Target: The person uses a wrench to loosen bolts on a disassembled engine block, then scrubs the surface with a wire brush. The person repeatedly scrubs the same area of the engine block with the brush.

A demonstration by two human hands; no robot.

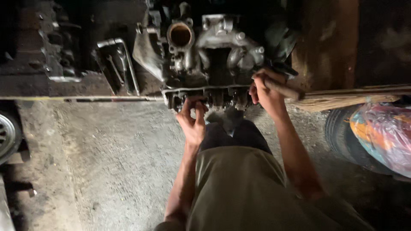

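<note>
A greasy metal engine block (205, 55) with a round rusty opening on top stands on a low platform in front of me. My left hand (193, 119) pinches something small at the block's lower front edge; what it is I cannot make out. My right hand (267, 92) grips a wooden tool handle (282, 89) against the right side of the block. The tool's head is dark and partly hidden by the block.
A metal tray with wrenches (117, 64) lies left of the block. More engine parts (55, 42) sit far left. A wheel (8, 132) shows at the left edge. A tyre (342, 137) holding a colourful plastic bag (383, 132) lies right, under wooden planks (355, 96). Concrete floor (107, 162) below.
</note>
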